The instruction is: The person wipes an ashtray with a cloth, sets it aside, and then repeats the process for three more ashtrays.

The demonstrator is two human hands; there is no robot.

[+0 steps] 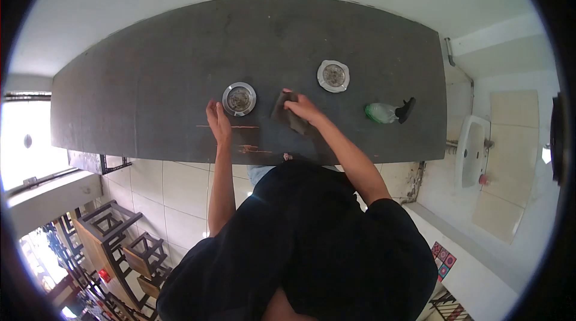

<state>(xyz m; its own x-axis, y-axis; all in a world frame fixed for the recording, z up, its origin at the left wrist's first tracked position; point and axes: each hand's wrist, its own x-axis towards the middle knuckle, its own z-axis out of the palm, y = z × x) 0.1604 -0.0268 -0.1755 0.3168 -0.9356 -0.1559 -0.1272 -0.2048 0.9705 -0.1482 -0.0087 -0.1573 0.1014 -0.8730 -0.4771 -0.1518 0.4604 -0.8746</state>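
On the dark grey counter, my right hand (302, 107) is closed on a dark brown cloth (290, 114), which lies partly folded under the fingers. My left hand (218, 122) is beside a round metal ashtray (239, 99), at its lower left, with the fingers extended and nothing held in them. A second ashtray (333, 76), pale with a wavy rim, sits up and to the right of my right hand. Farther right, a clear spray bottle (383, 113) with a green base and black nozzle lies on its side.
The counter (162, 69) meets a pale wall along its far edge. A white sink (472, 152) hangs on the wall at the right. Wooden stools (144, 255) and a table stand on the tiled floor at the lower left.
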